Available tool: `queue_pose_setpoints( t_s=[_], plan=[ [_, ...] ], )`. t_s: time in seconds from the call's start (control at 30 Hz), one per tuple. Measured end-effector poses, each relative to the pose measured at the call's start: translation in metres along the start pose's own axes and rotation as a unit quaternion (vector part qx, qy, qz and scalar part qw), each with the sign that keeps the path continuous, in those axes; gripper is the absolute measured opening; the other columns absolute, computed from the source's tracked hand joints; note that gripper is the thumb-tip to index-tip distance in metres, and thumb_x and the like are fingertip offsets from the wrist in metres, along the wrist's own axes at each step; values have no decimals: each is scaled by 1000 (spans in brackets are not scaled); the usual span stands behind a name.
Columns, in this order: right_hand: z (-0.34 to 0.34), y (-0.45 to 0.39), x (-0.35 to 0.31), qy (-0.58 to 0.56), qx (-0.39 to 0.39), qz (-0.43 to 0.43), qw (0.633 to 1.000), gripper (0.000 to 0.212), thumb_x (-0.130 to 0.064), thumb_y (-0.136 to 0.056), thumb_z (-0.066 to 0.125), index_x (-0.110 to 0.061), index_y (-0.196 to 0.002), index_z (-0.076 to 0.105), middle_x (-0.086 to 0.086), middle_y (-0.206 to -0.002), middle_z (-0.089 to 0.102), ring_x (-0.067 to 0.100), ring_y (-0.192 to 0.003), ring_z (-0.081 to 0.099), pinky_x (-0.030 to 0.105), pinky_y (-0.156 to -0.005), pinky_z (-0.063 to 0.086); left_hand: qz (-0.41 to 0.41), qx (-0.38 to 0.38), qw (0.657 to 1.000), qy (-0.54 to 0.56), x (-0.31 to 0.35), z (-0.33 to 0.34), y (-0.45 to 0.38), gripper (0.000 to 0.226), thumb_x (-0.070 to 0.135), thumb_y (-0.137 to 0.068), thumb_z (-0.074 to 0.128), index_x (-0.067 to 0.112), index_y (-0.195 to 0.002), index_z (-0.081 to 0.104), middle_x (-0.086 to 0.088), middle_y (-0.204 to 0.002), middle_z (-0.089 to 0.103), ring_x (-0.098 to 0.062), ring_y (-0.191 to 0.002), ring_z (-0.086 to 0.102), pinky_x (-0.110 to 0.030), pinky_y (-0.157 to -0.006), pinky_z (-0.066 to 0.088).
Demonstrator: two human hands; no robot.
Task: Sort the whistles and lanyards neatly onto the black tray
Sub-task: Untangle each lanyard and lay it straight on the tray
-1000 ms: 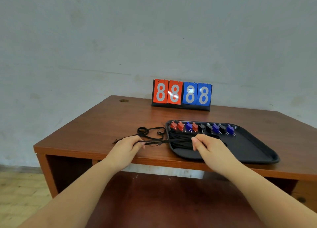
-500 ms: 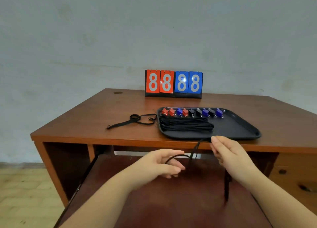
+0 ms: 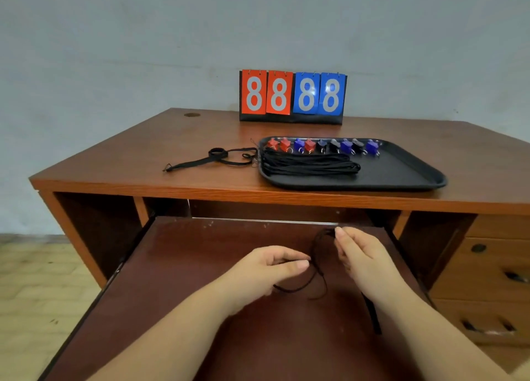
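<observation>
Hands work low, over the pull-out shelf (image 3: 200, 309) under the desk (image 3: 114, 157). The left hand (image 3: 269, 271) has its thumb and fingers pinched shut on a thin black lanyard (image 3: 317, 254). The right hand (image 3: 358, 254) pinches the same lanyard higher up, with its fingertips closed on the top of a loop. The cord curves between the two hands, and loose bits hang down under them. One flat end sticks out below the right wrist.

Up on the desk sits the black tray (image 3: 415, 174). A row of whistles (image 3: 324, 146) lines the far edge of the tray: red ones, blue ones and black ones, side by side. Just in front of the row lies a bundle of black lanyards (image 3: 309, 165), stretched out long on the left part of the tray. The right part of the tray is bare.

One more loose lanyard (image 3: 218, 158) lies on the desk, just beside the left edge of the tray. Behind the tray stands a scoreboard (image 3: 292, 95) with two red cards and two blue cards, each showing an 8.
</observation>
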State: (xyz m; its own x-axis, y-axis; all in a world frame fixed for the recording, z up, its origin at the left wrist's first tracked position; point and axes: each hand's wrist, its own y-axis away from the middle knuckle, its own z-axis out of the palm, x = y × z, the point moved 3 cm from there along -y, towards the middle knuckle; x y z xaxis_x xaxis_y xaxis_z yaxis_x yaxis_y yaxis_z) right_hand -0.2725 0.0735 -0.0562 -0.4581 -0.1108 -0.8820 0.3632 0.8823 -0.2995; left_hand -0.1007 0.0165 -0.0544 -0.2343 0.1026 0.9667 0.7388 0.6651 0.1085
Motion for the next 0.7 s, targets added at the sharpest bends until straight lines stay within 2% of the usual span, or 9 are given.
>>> queue_pose_setpoints(
  t_s=[0.07,0.17,0.27,0.33,0.4,0.47,0.5,0.63,0.7],
  plan=[
    [-1,5,1,3,-15,-5,1000,38,-39,-91,43,-26,-55,45,-10,-48,39,3,-48,33,26,-53,27,0,-16,1000,-12,-2,4,-2,10,34,-88,59,30,-91,68,20,-49,52,5,-51,45,-16,-54,33],
    [0,10,-2,35,-26,-20,999,43,-27,-98,44,-27,-55,44,-11,-48,41,1,-47,35,21,-52,28,5,-45,999,23,-2,12,-2,19,38,-86,58,24,-82,70,12,-53,49,-1,-52,44,-17,-58,37],
    [3,12,-8,58,-34,-31,997,42,-25,-98,43,-27,-56,44,-16,-51,47,-1,-51,41,20,-56,31,9,-66,997,45,-1,14,-2,34,51,-82,60,19,-84,69,6,-62,55,-5,-58,50,-17,-59,40],
    [5,13,-10,69,-46,-33,996,40,-26,-98,44,-25,-58,44,-15,-53,47,1,-53,42,22,-58,32,25,-71,997,15,1,14,-1,48,59,-72,59,15,-90,68,7,-68,59,-5,-63,54,-19,-63,42],
    [9,16,-13,74,-61,-38,995,40,-26,-98,43,-23,-58,42,-11,-54,44,3,-53,39,25,-57,32,33,-64,997,-23,1,17,0,42,53,-74,66,15,-92,67,8,-71,61,-4,-65,56,-19,-65,44],
    [10,17,-15,82,-70,-46,993,41,-26,-97,43,-25,-57,42,-11,-54,45,3,-52,39,22,-55,31,38,-43,998,-29,3,20,0,15,37,-82,66,23,-83,66,11,-66,63,0,-63,58,-16,-65,45],
    [8,17,-15,83,-67,-50,993,41,-26,-97,43,-26,-56,42,-11,-54,45,3,-52,40,21,-55,31,40,-34,998,-22,5,20,0,9,32,-85,64,25,-80,66,12,-64,64,0,-61,58,-17,-64,45],
    [-2,12,-8,122,-46,-10,991,34,-37,-96,42,-24,-65,52,-13,-57,52,2,-56,47,24,-60,37,22,-13,998,62,2,16,-2,17,22,-90,57,19,-79,70,7,-62,64,-6,-57,56,-18,-61,45],
    [-5,12,-6,135,-35,4,990,16,-41,-93,45,-33,-86,57,-18,-80,59,-3,-76,54,20,-69,39,9,6,995,104,1,13,-3,19,22,-90,57,18,-79,72,5,-61,63,-6,-55,55,-17,-58,45]
  ],
)
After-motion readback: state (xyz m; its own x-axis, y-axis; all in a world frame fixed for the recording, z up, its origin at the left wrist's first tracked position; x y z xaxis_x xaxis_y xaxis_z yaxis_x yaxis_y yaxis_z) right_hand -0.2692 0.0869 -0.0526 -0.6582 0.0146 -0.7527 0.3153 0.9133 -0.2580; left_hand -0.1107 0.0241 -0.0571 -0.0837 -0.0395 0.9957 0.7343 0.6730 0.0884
